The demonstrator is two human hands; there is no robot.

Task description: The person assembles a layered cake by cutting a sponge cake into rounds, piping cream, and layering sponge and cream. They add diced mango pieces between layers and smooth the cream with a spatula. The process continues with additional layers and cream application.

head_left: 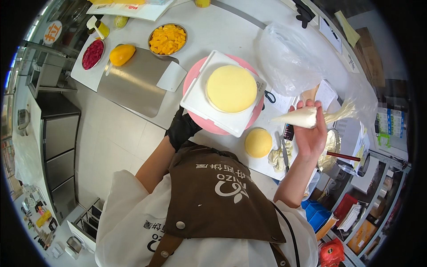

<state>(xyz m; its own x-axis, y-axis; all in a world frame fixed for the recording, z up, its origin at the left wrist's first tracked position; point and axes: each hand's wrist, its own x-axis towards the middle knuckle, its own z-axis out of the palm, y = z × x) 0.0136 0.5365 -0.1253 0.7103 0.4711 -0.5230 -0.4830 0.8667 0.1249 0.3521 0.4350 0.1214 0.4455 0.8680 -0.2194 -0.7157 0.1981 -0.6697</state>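
Observation:
A round yellow sponge cake layer (231, 88) lies on a white square board (202, 100), which rests on a pink turntable (192, 73). My left hand (183, 129), in a black glove, is at the turntable's near left rim; the thumb side grips the edge and other fingers are hidden beneath. My bare right hand (310, 133) is palm up, curled around a piping bag (297, 117) filled with white cream. Its tip points left toward the cake, and the twisted tail trails right. A second sponge layer (258, 143) sits near the table's front edge.
Diced mango fills a metal bowl (167, 39); a whole mango (122, 55) and a white scraper (171, 76) lie on a steel tray (131, 84). Red fruit fills another bowl (93, 54). Scissors (269, 96), a spatula (284, 151) and a plastic bag (289, 60) are on the right.

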